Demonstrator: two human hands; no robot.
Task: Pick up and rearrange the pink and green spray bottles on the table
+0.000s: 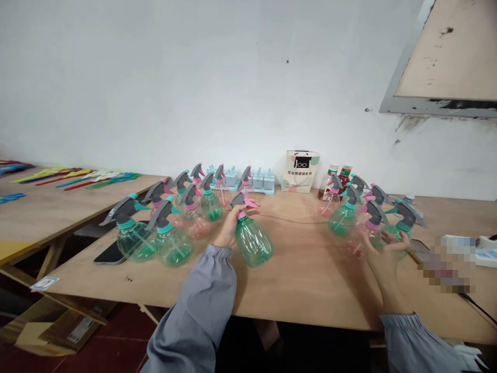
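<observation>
My left hand [230, 227] is closed around the neck of a spray bottle [254, 243] with a clear green body, a pink collar and a grey-and-pink trigger head. The bottle is tilted, its base toward the right. At the right side of the table, my right hand [386, 256] has its thumb and fingers apart, in front of a pink spray bottle [355, 241] and a green spray bottle [404, 220] with a teal collar. Whether its fingertips touch either bottle I cannot tell. Several more spray bottles, such as a green one [173, 246], stand at the left.
Behind stand pale blue containers [264, 182], a paper bag [301, 173] and two red-filled bottles [345, 176]. A phone [111, 254] lies left, partly behind a bottle. Coloured flat pieces [81, 176] cover part of another table. Another phone [421, 251] and a pixelated patch are at right.
</observation>
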